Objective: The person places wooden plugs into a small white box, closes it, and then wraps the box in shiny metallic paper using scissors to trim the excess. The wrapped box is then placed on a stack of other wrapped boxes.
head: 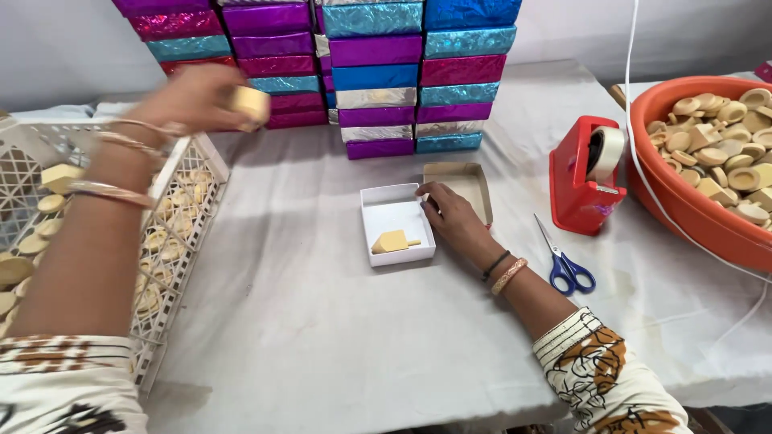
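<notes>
At the far left of the frame a white plastic lattice crate stands on the cloth-covered table, its open top within easy reach, and pale wooden pieces lie loose inside it, seen partly through the mesh. Above the crate's right rim, in the upper left, the left hand is raised with its fingers closed around a pale wooden block, pinched at the fingertips so that most of the block stands clear of the hand; the picture is a little blurred there, so the block's exact shape is hard to tell. Behind it, along the top of the frame, shiny foil-wrapped boxes in purple, blue, pink and silver are stacked in neat columns against the wall, out of the working space. At the centre a small open white box lies flat on the cloth with one wooden piece with a short peg resting in its lower part. The right hand lies against the box's right wall, fingers loosely curled, gripping nothing, seemingly steadying it. Just beyond sits a brown cardboard tray. Further right come blue-handled scissors, a red tape dispenser, and an orange basin heaped with wooden pieces.
</notes>
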